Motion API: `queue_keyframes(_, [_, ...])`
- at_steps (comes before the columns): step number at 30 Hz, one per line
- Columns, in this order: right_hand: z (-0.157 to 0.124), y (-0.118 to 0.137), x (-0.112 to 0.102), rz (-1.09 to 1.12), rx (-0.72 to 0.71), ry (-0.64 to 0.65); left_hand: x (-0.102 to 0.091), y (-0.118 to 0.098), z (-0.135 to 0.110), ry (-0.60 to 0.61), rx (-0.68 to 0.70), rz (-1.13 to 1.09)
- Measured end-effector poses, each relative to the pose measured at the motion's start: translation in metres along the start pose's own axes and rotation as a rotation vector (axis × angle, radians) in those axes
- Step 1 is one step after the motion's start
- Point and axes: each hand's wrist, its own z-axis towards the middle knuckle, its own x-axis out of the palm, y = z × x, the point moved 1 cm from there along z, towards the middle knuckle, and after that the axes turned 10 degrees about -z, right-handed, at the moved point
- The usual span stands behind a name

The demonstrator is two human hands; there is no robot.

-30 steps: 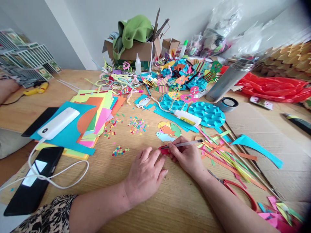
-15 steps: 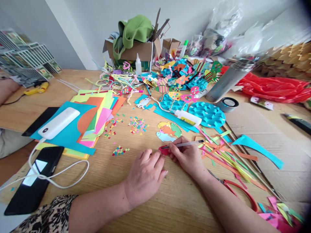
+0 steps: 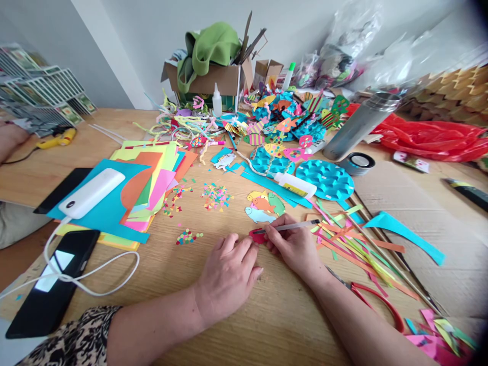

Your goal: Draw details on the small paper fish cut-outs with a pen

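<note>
A slim pen (image 3: pixel 293 225) is gripped in my right hand (image 3: pixel 292 244), its tip down on a small red paper cutout (image 3: pixel 258 236). My left hand (image 3: pixel 231 272) rests palm down on the wood, fingers slightly bent and apart, their tips by the near left edge of that cutout; whether they press on it is hidden. Just beyond lie several paper fish (image 3: pixel 265 206) in blue, orange, yellow and green. Small piles of confetti (image 3: pixel 216 196) and round paper dots (image 3: pixel 187 236) are to the left of the fish and my hands.
Coloured paper sheets (image 3: pixel 148 178) carry a white power bank (image 3: pixel 93 193), with a black phone (image 3: pixel 53 284) nearby. Red-handled scissors (image 3: pixel 381 302) lie beside my right forearm, near paper strips (image 3: pixel 358 244). Farther back are a glue bottle (image 3: pixel 295 186), blue discs (image 3: pixel 324 179) and a metal flask (image 3: pixel 360 127). A person's hand (image 3: pixel 13 134) shows at left.
</note>
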Motion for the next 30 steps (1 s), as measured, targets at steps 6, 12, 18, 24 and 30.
queue_keyframes(6, [-0.0005, 0.0016, 0.0002, 0.009, 0.010, -0.004, -0.0008, -0.0006, -0.0011, 0.002, 0.004, 0.013])
queue_keyframes(12, [-0.0001, 0.0004, 0.0004, -0.004, 0.002, -0.001, -0.0009, -0.0003, -0.0003, 0.010, 0.001, 0.011])
queue_keyframes(18, [0.0000, -0.0016, 0.0004, 0.000, 0.007, 0.002, 0.0002, 0.0003, -0.0007, 0.015, -0.005, 0.006])
queue_keyframes(24, [-0.0007, -0.0025, -0.0001, -0.001, -0.004, 0.006, 0.0003, 0.0003, -0.0010, 0.017, -0.003, -0.001])
queue_keyframes(30, [-0.0009, -0.0025, 0.0004, 0.010, -0.004, 0.002, -0.0003, 0.0001, -0.0006, 0.022, -0.003, 0.003])
